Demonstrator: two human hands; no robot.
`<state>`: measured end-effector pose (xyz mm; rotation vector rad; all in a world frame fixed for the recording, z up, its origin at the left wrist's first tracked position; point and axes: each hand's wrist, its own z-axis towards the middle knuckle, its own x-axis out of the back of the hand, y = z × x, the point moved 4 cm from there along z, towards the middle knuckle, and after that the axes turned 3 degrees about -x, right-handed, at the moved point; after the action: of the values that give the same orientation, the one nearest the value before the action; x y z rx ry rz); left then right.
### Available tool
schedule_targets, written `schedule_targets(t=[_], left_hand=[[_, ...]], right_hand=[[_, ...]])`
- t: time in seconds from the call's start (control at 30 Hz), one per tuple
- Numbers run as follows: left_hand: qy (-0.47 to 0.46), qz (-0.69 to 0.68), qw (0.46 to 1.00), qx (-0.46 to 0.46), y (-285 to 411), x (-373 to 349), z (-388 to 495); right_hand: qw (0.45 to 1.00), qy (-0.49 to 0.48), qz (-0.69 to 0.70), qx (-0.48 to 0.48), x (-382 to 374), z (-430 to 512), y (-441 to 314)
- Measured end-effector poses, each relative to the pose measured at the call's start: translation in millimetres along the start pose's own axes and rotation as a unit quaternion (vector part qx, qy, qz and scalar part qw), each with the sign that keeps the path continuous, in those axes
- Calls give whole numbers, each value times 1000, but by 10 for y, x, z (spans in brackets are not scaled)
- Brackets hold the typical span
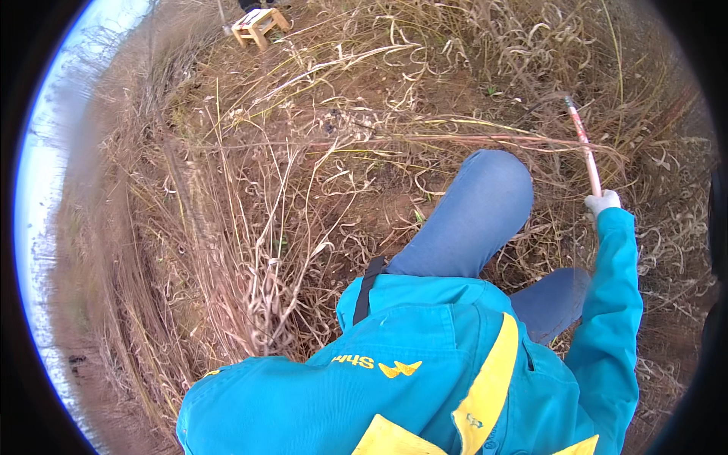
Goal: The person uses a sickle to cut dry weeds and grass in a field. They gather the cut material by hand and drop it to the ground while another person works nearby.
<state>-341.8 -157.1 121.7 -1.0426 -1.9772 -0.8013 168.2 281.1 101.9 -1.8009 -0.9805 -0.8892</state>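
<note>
My right hand [604, 201], in a white glove, is closed around the pale wooden handle [588, 162] of a long-handled tool. The handle has red and white marks towards its far end. A thin curved piece at that end, seemingly a sickle blade [549, 98], blurs into the dry grass. Long reddish-yellow stalks [506, 139] lie across or against the handle, running left past my bent knee [495, 187]. My left hand is out of view; only that side's teal sleeve and shoulder [227, 404] show, beside a clump of dry stalks [267, 284].
A small wooden stool [259, 25] stands on the ground at the top left, with something dark behind it. Tall dry grass [142, 256] rises on the left. Curled dry leaves and bare brown soil [392, 210] lie ahead of my knees.
</note>
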Motion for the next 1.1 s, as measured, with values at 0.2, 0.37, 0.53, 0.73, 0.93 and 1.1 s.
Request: schedule_targets(t=[0.2, 0.37, 0.53, 0.73, 0.93, 1.1], left_hand=[[-17, -1, 999, -39, 142, -107, 63], [-40, 10, 996, -74, 279, -168, 137], [-78, 21, 989, -123, 458, -164, 297], [-166, 51, 971, -167, 778, 113, 363], [-181, -196, 923, -277, 1871, 669, 352], [-65, -423, 813, -395, 3294, 1037, 737]], right_hand=[[1000, -9, -6, -5, 17, -275, 68], [999, 4, -45, 23, 27, -408, 98], [987, 22, -152, 46, 140, -504, 187], [994, 61, -73, 45, 276, -886, 455], [967, 175, -126, 135, 524, -1324, 744], [953, 205, -152, 165, 747, -1725, 1010]])
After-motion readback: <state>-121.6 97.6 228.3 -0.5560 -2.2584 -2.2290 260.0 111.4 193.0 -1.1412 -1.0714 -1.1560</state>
